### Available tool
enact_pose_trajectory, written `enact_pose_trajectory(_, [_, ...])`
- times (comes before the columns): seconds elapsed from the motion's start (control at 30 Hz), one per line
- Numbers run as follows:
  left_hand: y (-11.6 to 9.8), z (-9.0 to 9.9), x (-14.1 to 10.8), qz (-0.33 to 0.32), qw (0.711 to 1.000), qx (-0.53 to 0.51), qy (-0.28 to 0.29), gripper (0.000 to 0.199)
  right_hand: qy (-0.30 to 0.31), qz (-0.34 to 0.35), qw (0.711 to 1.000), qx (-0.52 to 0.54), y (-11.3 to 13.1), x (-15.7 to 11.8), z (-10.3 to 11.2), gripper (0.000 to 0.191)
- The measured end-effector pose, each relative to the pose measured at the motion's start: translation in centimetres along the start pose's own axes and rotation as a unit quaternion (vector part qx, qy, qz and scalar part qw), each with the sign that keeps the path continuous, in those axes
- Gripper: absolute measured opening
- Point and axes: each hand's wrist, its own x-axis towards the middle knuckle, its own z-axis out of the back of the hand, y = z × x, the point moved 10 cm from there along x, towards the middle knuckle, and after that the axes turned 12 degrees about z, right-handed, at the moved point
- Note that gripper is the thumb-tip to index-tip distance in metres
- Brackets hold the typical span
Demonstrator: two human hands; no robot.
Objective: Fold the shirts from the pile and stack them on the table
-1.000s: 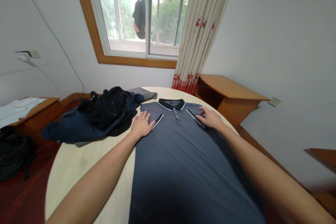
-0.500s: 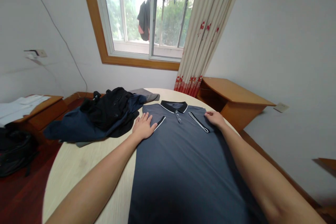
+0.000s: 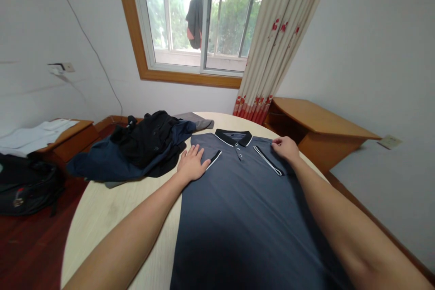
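While the polo shirt (image 3: 238, 181) lies on the table (image 3: 112, 210) | both sleeves (image 3: 267, 158) sit turned inward, length unfolded | your left hand (image 3: 192, 164) presses flat, fingers spread | your right hand's (image 3: 286, 148) fingers curl at its edge, pinch unclear

Your shirt (image 3: 238, 208) is dark grey, its collar (image 3: 224, 137) black with white edging, its cuffs (image 3: 268, 160) black with white lines. Your bench (image 3: 112, 217) is pale cream with faint grain; your pile of clothes (image 3: 159, 140) is black, navy and grey, the curtain (image 3: 268, 59) cream with red flowers, the floor (image 3: 20, 247) dark red.
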Motion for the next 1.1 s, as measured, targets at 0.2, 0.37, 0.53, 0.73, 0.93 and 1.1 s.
enact_pose_trajectory(0.2, [-0.1, 0.1, -0.1, -0.004, 1.0, 0.002, -0.004, 0.069, 0.127, 0.132, 0.973, -0.137, 7.5, -2.6, -2.2, 0.041])
enact_pose_trajectory(0.37, [-0.1, 0.0, -0.1, -0.005, 1.0, 0.0, -0.006, 0.069, 0.119, 0.13, 0.962, -0.209, 9.2, -3.7, -2.0, 0.031])
enact_pose_trajectory(0.53, [0.0, 0.0, 0.0, -0.005, 1.0, -0.003, -0.006, 0.069, 0.019, 0.132, 0.973, -0.188, 10.3, -4.6, 0.6, 0.03])
enact_pose_trajectory(0.73, [0.0, 0.1, -0.1, -0.006, 1.0, -0.007, -0.005, 0.069, 0.031, 0.148, 0.979, -0.139, 10.8, -5.8, 0.3, 0.032])
enact_pose_trajectory(0.93, [0.1, -0.1, 0.0, -0.007, 1.0, -0.012, -0.009, 0.07, 0.083, 0.118, 0.984, -0.106, 8.8, -4.8, -1.7, 0.051])
enact_pose_trajectory(1.1, [0.1, -0.1, 0.0, -0.004, 1.0, -0.012, -0.009, 0.068, 0.151, 0.048, 0.979, -0.13, 4.8, -3.5, -4.8, 0.067])
